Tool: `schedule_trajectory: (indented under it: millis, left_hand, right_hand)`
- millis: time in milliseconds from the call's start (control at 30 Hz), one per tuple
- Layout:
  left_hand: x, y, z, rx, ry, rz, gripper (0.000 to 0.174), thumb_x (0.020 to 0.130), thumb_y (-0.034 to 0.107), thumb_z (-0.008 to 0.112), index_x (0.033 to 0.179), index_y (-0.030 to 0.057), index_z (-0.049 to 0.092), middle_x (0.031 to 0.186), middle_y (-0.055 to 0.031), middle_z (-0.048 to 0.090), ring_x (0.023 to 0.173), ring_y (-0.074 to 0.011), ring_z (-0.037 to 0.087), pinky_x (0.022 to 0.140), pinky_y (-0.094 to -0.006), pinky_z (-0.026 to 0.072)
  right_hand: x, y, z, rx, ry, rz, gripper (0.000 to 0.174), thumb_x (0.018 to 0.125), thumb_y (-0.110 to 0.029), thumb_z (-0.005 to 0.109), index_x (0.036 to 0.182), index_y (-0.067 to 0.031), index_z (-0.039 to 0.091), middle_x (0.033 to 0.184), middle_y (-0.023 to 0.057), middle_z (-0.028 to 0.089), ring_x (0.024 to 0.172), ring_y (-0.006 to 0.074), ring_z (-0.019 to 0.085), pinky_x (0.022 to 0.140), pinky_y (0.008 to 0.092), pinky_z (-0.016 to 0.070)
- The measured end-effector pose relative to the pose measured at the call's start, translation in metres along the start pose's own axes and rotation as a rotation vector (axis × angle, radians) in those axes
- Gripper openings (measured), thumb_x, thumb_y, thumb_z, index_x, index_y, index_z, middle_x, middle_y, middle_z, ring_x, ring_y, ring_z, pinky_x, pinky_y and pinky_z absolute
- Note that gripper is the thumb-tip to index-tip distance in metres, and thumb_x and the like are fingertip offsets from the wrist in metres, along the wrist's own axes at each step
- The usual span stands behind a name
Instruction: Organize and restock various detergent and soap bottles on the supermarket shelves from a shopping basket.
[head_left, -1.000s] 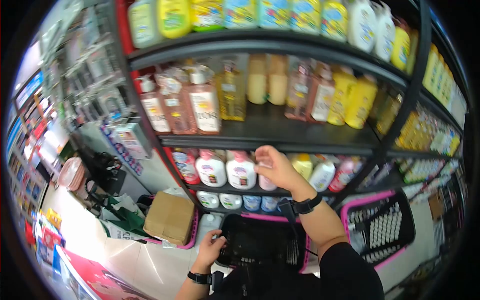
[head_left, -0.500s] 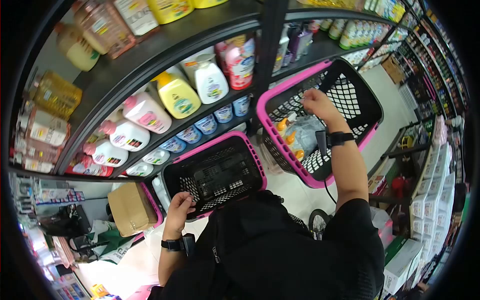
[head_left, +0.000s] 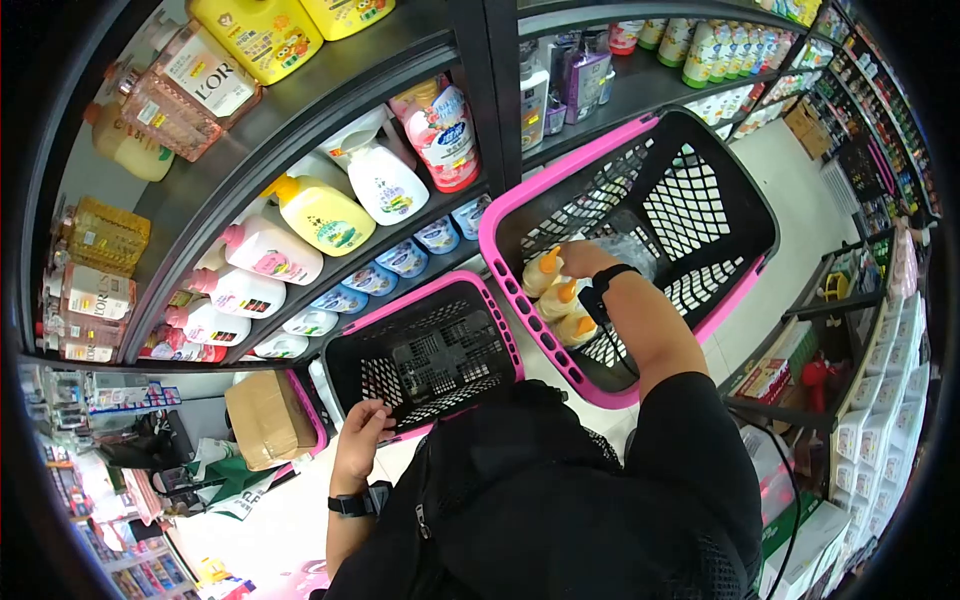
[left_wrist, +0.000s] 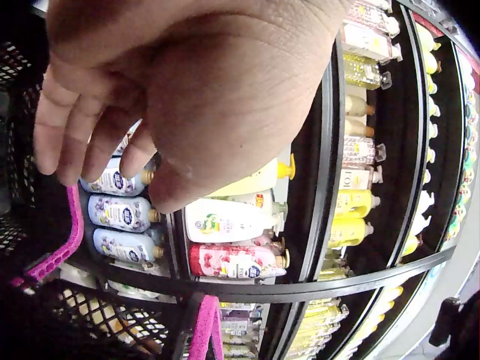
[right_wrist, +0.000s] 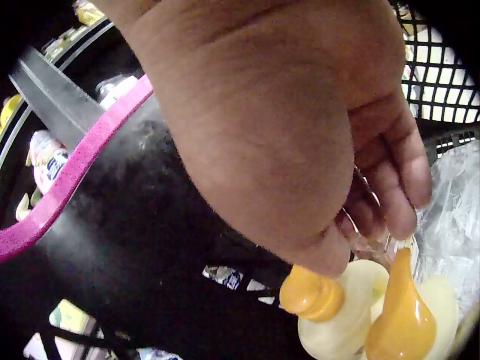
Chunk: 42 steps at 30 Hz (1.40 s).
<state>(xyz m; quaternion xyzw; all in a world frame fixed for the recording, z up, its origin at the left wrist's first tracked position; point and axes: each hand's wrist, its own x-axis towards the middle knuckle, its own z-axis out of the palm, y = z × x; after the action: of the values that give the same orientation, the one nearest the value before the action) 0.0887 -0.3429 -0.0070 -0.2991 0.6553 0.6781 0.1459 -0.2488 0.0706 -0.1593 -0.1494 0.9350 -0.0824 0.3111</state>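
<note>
My right hand point(head_left: 582, 258) reaches down into the right-hand black basket with a pink rim point(head_left: 500, 215), over several pale bottles with orange pump tops point(head_left: 578, 328). In the right wrist view the thumb tip lies right at one orange pump top point(right_wrist: 311, 294), and the bent fingers point(right_wrist: 405, 172) reach down beyond it beside clear plastic wrapping point(right_wrist: 454, 202). Whether they grip a bottle I cannot tell. My left hand point(head_left: 360, 435), fingers loosely curled and holding nothing, hangs by the near left corner of the other black basket point(head_left: 425, 345).
Shelves of pump bottles rise at the left and ahead, with a yellow bottle point(head_left: 325, 215) and a white bottle point(head_left: 385, 182) near the baskets. A cardboard box point(head_left: 265, 420) stands left of the baskets. White tubs point(head_left: 870, 400) are stacked at the far right.
My right hand has gone from the shelf bottles to above the right basket, then down among the orange-topped bottles. The view has swung right and down. The left hand stays by its basket.
</note>
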Motion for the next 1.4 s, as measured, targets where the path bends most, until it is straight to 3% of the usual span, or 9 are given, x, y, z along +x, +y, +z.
schedule_trajectory:
  millis: [100,233,333,500,767,967,1067,1267,1400]
  left_hand:
    - [-0.012,-0.008,-0.003,-0.022,0.064,-0.004,0.024,0.099,0.016,0.058,0.12,0.0034,0.056,0.111,-0.0069,0.063,0.095,-0.0174,0.063,0.08,-0.0302,0.0543]
    - [-0.026,-0.015,-0.005,-0.036,0.14,-0.048,0.027,0.099,0.015,0.059,0.122,0.0031,0.056,0.109,-0.0093,0.066,0.093,-0.0181,0.066,0.077,-0.0299,0.0542]
    - [-0.037,-0.015,-0.006,-0.01,0.163,-0.046,0.026,0.098,0.017,0.06,0.121,0.0035,0.056,0.11,-0.0087,0.066,0.094,-0.0178,0.066,0.077,-0.0303,0.054]
    - [-0.051,-0.019,-0.007,0.032,0.208,-0.082,0.028,0.098,0.019,0.06,0.121,0.0042,0.056,0.11,-0.0068,0.065,0.097,-0.0183,0.065,0.078,-0.031,0.0536]
    - [-0.049,-0.029,-0.006,0.025,0.175,-0.073,0.028,0.098,0.017,0.061,0.121,0.003,0.055,0.112,-0.0083,0.066,0.097,-0.0187,0.065,0.079,-0.0311,0.0536]
    - [-0.009,-0.003,-0.003,0.136,0.048,0.023,0.026,0.095,0.014,0.064,0.116,0.001,0.058,0.099,-0.0043,0.063,0.086,-0.0136,0.061,0.074,-0.0278,0.0526]
    - [0.023,0.014,0.002,0.266,-0.066,0.222,0.026,0.094,0.012,0.065,0.116,0.0,0.057,0.097,-0.0046,0.063,0.083,-0.0121,0.06,0.072,-0.0261,0.0507]
    - [0.048,0.11,0.068,0.509,-0.318,0.585,0.039,0.09,0.015,0.07,0.124,-0.0004,0.056,0.108,-0.0118,0.064,0.099,-0.0191,0.063,0.085,-0.0312,0.0518]
    - [0.024,0.163,0.109,0.649,-0.339,1.115,0.075,0.079,0.02,0.081,0.14,0.0017,0.042,0.133,-0.0201,0.049,0.122,-0.0317,0.052,0.094,-0.0377,0.0496]
  right_hand:
    - [-0.019,0.003,-0.015,0.126,0.385,0.138,0.05,0.077,-0.028,0.078,0.117,-0.0062,0.06,0.116,0.0214,0.064,0.109,0.0409,0.063,0.091,0.0456,0.0528]
    - [-0.007,0.015,0.006,0.077,0.368,0.083,0.052,0.081,-0.015,0.071,0.131,-0.0178,0.057,0.136,0.0232,0.046,0.119,0.0437,0.055,0.098,0.0489,0.0493]
    - [0.003,0.012,0.025,0.108,0.303,0.144,0.044,0.084,-0.012,0.067,0.127,-0.0204,0.061,0.132,0.0214,0.049,0.115,0.0428,0.058,0.096,0.0488,0.0502]
    - [0.025,0.016,0.037,-0.092,0.382,0.192,0.032,0.085,-0.026,0.07,0.115,-0.0144,0.065,0.119,0.014,0.059,0.106,0.0351,0.063,0.087,0.0434,0.0547]
    - [0.001,0.029,0.022,0.065,0.394,0.271,0.032,0.09,-0.034,0.06,0.108,-0.0091,0.069,0.115,0.0182,0.065,0.104,0.0337,0.066,0.086,0.0453,0.0546]
    - [-0.044,0.054,-0.02,-0.206,0.519,0.054,0.026,0.086,-0.03,0.062,0.092,-0.0063,0.072,0.097,0.0162,0.07,0.089,0.0336,0.07,0.077,0.0444,0.0567]
    - [-0.11,0.019,-0.082,-0.327,0.58,-0.072,0.024,0.085,-0.029,0.063,0.086,-0.0067,0.071,0.09,0.0135,0.069,0.082,0.0324,0.07,0.072,0.044,0.0564]
    - [-0.274,-0.071,-0.209,-0.375,0.761,-0.391,0.023,0.082,-0.028,0.067,0.089,-0.006,0.067,0.086,0.012,0.065,0.083,0.0326,0.065,0.07,0.0433,0.0531]
    - [-0.345,-0.146,-0.257,-0.276,0.877,-0.533,0.022,0.081,-0.024,0.068,0.09,-0.0048,0.064,0.084,0.0127,0.061,0.083,0.0342,0.063,0.07,0.0433,0.0514]
